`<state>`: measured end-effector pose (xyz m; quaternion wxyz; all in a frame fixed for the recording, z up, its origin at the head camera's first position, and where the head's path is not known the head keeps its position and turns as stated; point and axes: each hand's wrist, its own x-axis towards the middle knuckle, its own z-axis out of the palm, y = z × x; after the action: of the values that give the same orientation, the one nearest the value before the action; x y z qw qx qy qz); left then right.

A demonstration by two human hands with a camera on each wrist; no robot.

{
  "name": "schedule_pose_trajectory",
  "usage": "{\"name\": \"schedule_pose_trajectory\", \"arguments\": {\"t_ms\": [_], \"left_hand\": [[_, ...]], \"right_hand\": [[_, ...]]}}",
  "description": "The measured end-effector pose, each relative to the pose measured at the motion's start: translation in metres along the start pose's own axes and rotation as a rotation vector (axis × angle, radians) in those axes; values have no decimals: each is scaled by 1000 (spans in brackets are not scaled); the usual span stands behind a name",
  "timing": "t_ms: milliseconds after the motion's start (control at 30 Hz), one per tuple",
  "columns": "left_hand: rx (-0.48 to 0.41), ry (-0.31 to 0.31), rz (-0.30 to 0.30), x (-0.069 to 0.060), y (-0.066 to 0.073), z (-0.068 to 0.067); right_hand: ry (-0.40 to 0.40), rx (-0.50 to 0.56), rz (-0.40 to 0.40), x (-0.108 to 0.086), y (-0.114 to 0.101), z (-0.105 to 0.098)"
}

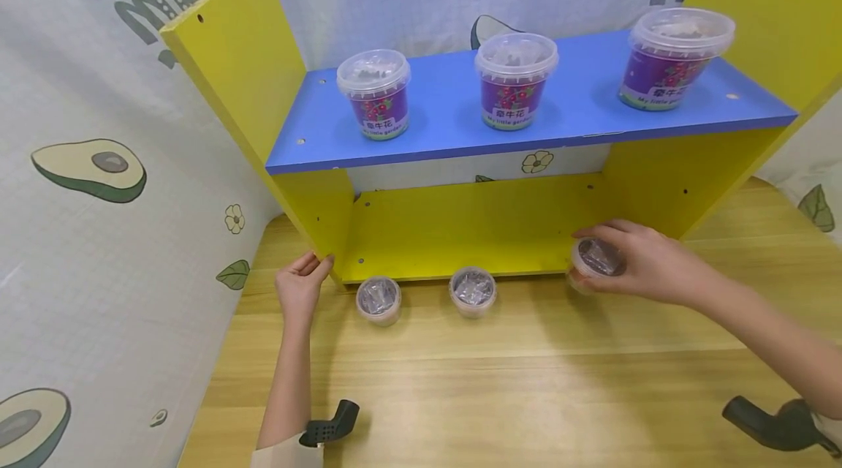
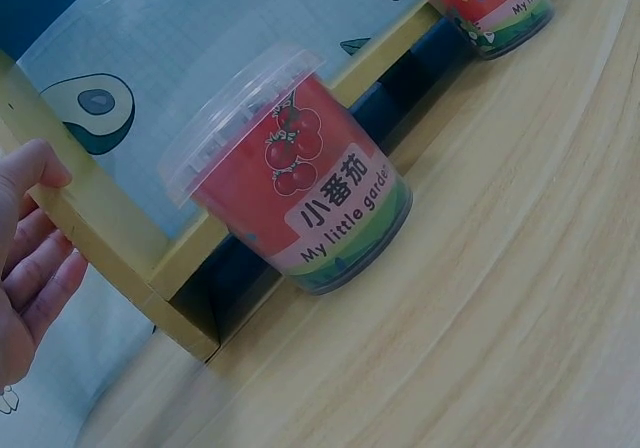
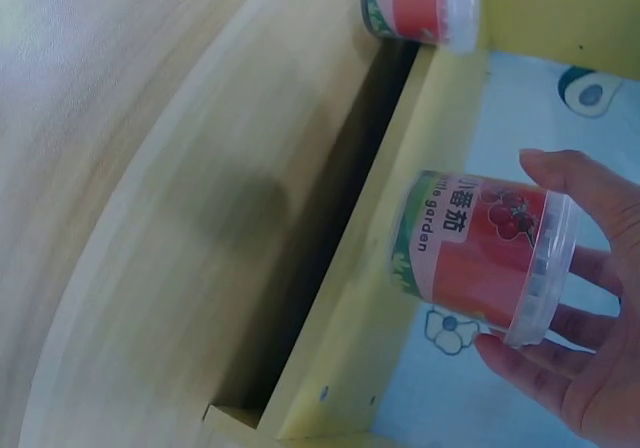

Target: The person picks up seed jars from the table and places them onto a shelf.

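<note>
A yellow and blue shelf (image 1: 421,124) stands on the table. At its lower left, my left hand (image 1: 302,284) holds the front edge of the yellow side panel (image 2: 120,268) with thumb and fingers. My right hand (image 1: 647,261) grips a clear-lidded cup (image 3: 475,253) around its lid end, by the right front edge of the yellow bottom board (image 1: 473,227). This cup has a red tomato-picture label and appears lifted off the table. Two similar cups, the left one (image 1: 379,300) and the middle one (image 1: 473,291), stand on the table before the bottom board.
Three purple-label cups with clear lids, the left one (image 1: 375,95), the middle one (image 1: 515,80) and the right one (image 1: 674,58), stand on the blue board (image 1: 441,106). Behind hangs an avocado-print cloth (image 1: 85,270). Wood-grain table (image 1: 460,395) lies in front.
</note>
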<state>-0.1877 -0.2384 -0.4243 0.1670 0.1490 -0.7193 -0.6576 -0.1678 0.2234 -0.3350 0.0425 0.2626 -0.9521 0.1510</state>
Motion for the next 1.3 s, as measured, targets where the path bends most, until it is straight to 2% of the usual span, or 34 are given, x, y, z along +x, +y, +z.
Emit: {"name": "schedule_pose_trajectory", "arguments": {"t_ms": [667,1000,1300], "left_hand": [[4,9,-1,-1,-1,-1],[-2,11,-10,-1,-1,-1],[28,10,1,-1,-1,0]], "right_hand": [[-19,16,30,8,17,-10],[42,-29,-29,13,27,-17],[34,-27,-32,18,40,-18]]}}
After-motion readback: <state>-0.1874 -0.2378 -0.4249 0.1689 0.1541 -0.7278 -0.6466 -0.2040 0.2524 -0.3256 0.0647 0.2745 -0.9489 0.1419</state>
